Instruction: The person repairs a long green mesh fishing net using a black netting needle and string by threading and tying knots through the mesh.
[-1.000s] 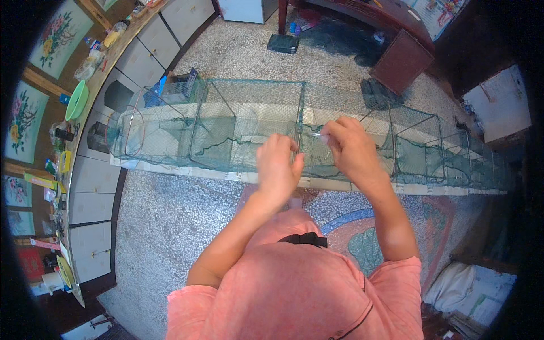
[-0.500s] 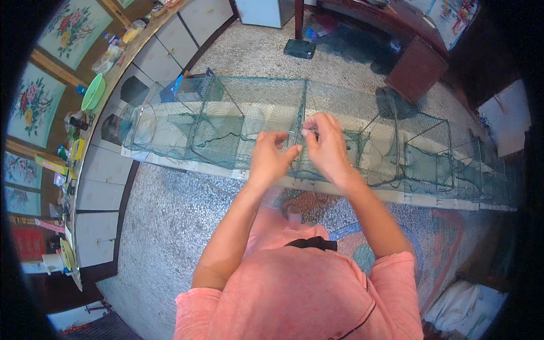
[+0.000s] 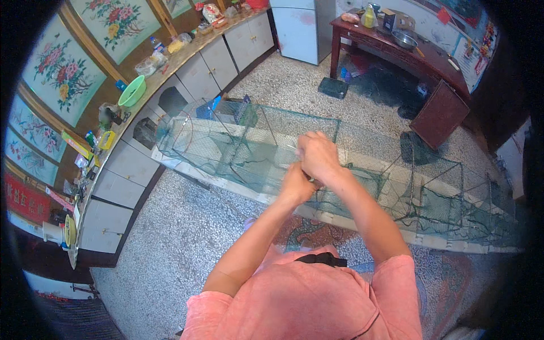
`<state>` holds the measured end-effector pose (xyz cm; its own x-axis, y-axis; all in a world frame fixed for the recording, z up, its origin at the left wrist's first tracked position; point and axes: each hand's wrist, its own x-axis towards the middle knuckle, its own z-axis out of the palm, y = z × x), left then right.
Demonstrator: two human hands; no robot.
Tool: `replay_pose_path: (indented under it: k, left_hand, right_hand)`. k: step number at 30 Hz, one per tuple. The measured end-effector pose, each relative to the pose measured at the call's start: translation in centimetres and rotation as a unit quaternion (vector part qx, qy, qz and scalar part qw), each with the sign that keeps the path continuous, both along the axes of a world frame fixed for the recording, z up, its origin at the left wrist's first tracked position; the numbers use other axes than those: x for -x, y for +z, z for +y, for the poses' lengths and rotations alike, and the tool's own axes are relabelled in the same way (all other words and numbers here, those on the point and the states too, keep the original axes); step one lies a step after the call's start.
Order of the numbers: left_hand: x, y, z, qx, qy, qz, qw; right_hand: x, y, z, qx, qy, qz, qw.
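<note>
A long, box-shaped green mesh fish trap (image 3: 255, 156), stretched over thin wire frames, lies across a long, pale, low bench (image 3: 334, 220). Close to one of its upright frames near the middle, my left hand (image 3: 297, 186) is closed on the netting, its fingertips partly covered. My right hand (image 3: 320, 156) sits just above and beyond it, overlapping it, with fingers pinched. A thin pale sliver, perhaps a needle or cord end, pokes out left of the right fingers; its kind is too small to tell.
A curved counter with grey cabinets (image 3: 195, 73) runs along the left, bearing a green basin (image 3: 132, 91). At the back stand a white refrigerator (image 3: 294, 28) and a dark red table (image 3: 391, 37). A brown board (image 3: 440, 115) leans there; a black flat box (image 3: 333, 88) lies on the floor.
My hands, side by side before, now overlap, the right one above the left. The left hand has moved right and nearer to me. The view has shifted, showing more of the room's back.
</note>
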<state>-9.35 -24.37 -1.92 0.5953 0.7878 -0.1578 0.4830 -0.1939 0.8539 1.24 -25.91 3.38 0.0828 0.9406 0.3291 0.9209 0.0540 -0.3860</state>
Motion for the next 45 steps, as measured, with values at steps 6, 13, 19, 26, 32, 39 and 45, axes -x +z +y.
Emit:
replay_pose_path:
  k: [6, 13, 19, 26, 32, 39, 45]
  left_hand:
    - [0.6, -1.4, -0.4, -0.112, 0.045, 0.019, 0.992]
    - [0.1, 2.4, -2.8, -0.218, 0.049, -0.040, 0.974]
    - [1.4, 4.7, -3.4, -0.298, -0.066, -0.193, 0.933]
    - [4.2, 6.1, -3.0, -0.173, -0.126, -0.137, 0.967]
    - [4.9, 6.2, -5.0, -0.177, -0.160, -0.076, 0.968]
    - [4.8, 5.2, -3.6, -0.139, -0.149, -0.083, 0.976]
    - [4.0, 3.9, -2.5, 0.074, -0.111, -0.164, 0.977]
  right_hand:
    - [2.6, 7.4, -0.2, -0.204, 0.105, 0.480, 0.847]
    - [0.3, 10.2, -6.8, -0.338, 0.150, 0.465, 0.804]
    - [-2.2, 10.3, -10.0, -0.276, 0.100, 0.275, 0.916]
    - [-8.6, 9.5, -15.2, 0.246, -0.125, 0.373, 0.886]
    - [-8.7, 4.4, -13.5, -0.066, -0.091, 0.227, 0.967]
    - [-5.7, 1.9, -10.7, -0.061, -0.016, 0.049, 0.997]
    - [-5.4, -0.4, -9.0, -0.048, -0.013, 0.008, 0.999]
